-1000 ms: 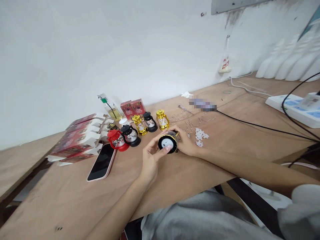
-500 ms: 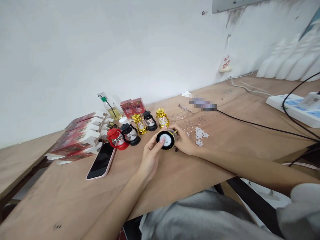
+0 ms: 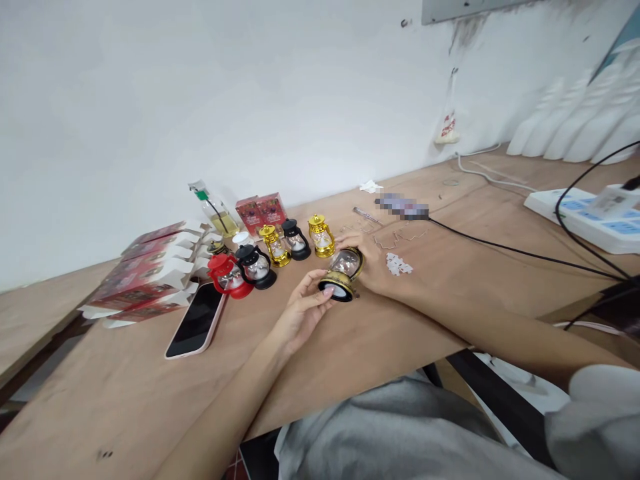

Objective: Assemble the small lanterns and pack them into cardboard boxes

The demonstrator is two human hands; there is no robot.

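Note:
Between my hands is a small bronze-coloured lantern (image 3: 346, 268), tipped over so its black-rimmed base with a white disc faces me. My left hand (image 3: 303, 310) grips the base, the thumb lying on the disc. The lantern's top end is in my right hand (image 3: 369, 267), whose fingers wrap round it and are partly hidden. Beyond them stand a red lantern (image 3: 230, 275), a black lantern (image 3: 256, 267), another black lantern (image 3: 296, 240) and two gold lanterns, one on the left (image 3: 275, 247) and one on the right (image 3: 321, 235).
Red cardboard boxes (image 3: 150, 267) with open flaps lie at the left, by a phone (image 3: 197, 322). A bottle of yellowish liquid (image 3: 220, 213) stands behind. White plastic pieces (image 3: 399, 264), bent wires (image 3: 400, 239) and a screwdriver (image 3: 367, 215) lie beyond my right hand. A power strip (image 3: 585, 215) sits right.
The lantern has turned in my hands: its base faced me squarely before, and now its clear globe and side show. Both hands still hold it.

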